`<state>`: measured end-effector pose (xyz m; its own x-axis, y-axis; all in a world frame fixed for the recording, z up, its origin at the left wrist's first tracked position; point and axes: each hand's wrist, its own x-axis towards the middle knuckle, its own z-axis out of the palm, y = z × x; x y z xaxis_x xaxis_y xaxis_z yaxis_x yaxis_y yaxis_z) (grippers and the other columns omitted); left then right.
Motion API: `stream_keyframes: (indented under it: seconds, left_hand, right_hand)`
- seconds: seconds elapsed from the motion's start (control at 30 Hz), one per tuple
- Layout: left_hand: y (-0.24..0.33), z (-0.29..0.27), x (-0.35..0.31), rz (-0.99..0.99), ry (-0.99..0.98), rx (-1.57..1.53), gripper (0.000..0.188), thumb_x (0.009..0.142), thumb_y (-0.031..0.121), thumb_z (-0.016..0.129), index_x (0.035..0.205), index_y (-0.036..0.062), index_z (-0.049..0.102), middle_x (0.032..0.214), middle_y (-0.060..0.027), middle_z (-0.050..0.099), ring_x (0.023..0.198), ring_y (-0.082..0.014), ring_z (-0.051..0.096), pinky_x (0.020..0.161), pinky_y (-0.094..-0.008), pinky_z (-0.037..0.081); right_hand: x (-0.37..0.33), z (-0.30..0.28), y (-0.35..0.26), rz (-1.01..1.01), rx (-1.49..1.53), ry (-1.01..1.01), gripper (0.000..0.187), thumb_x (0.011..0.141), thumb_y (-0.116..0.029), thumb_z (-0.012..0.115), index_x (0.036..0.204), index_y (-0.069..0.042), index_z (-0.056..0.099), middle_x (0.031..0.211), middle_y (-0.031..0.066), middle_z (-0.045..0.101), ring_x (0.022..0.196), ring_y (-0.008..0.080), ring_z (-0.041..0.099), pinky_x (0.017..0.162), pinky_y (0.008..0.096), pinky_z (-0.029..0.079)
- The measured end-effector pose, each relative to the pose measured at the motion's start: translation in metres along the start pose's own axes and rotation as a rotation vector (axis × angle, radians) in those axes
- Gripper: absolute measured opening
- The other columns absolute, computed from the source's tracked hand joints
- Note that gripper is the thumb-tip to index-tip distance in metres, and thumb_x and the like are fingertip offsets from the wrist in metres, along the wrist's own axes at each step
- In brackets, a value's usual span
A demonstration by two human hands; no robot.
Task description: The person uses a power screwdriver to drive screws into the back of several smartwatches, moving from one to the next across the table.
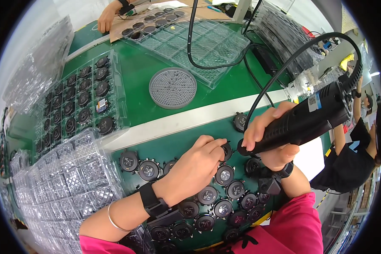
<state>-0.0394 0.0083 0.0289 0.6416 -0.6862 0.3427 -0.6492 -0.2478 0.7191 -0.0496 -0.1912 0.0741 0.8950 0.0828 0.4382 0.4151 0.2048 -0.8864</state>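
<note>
My left hand (197, 167) is closed, its thumb and fingers pinching the edge of a round black watch case (227, 151) on the green table mat. In my right hand (260, 127) is a thick black corded electric screwdriver (300, 122), fingers wrapped around its body. Its narrow end points left, close beside the pinched case; the very tip is hard to make out. Around and below my hands lie several similar watch cases (207, 195), backs up. One more case (240, 121) sits just beyond the screwdriver's front end.
At left, a clear tray (122, 99) holds rows of watch cases, with stacked empty trays (67, 173) nearer me. A grey perforated round dish (172, 88) stands past the white strip (178, 122). Black cable (279, 70) loops overhead. Another person's hand (108, 19) works at the far side.
</note>
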Motion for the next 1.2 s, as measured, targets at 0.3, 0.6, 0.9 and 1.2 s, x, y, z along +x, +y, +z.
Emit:
stream_keyframes:
  seconds: [0.3, 0.6, 0.9, 1.2]
  left_hand:
    - [0.001, -0.001, 0.0, -0.016, -0.007, -0.005, 0.018, 0.077, -0.003, 0.068, 0.092, 0.0011, 0.06, 0.126, -0.014, 0.063, 0.11, -0.0345, 0.056, 0.091, -0.0413, 0.05]
    - [0.002, -0.002, 0.0, -0.018, -0.023, 0.015, 0.022, 0.077, -0.002, 0.069, 0.097, 0.0021, 0.063, 0.127, -0.0133, 0.062, 0.11, -0.0352, 0.056, 0.092, -0.0417, 0.05]
    - [0.003, -0.003, 0.001, -0.026, -0.044, 0.018, 0.024, 0.077, -0.001, 0.069, 0.101, 0.003, 0.065, 0.126, -0.0131, 0.062, 0.11, -0.0352, 0.056, 0.093, -0.0416, 0.05]
    - [0.0, -0.002, 0.0, 0.025, -0.06, 0.022, 0.023, 0.078, -0.004, 0.067, 0.1, 0.0027, 0.066, 0.125, -0.0147, 0.063, 0.112, -0.0362, 0.057, 0.093, -0.0424, 0.051]
  right_hand:
    - [-0.001, 0.0, 0.003, 0.009, -0.026, -0.028, 0.079, 0.076, -0.069, 0.07, 0.117, -0.01, 0.036, 0.076, 0.0081, 0.054, 0.056, 0.0215, 0.059, 0.054, 0.0357, 0.055]
    - [0.002, -0.005, 0.009, -0.106, -0.009, -0.176, 0.078, 0.077, -0.066, 0.072, 0.115, -0.009, 0.035, 0.077, 0.0103, 0.054, 0.057, 0.023, 0.06, 0.054, 0.0368, 0.055]
    - [0.005, -0.006, 0.006, -0.153, -0.02, -0.282, 0.075, 0.079, -0.062, 0.073, 0.115, -0.008, 0.035, 0.077, 0.0116, 0.054, 0.057, 0.0237, 0.06, 0.055, 0.037, 0.055]
    - [0.002, -0.001, -0.002, -0.01, -0.012, -0.077, 0.076, 0.081, -0.068, 0.067, 0.116, -0.008, 0.035, 0.075, 0.0101, 0.053, 0.057, 0.0214, 0.059, 0.054, 0.0355, 0.054]
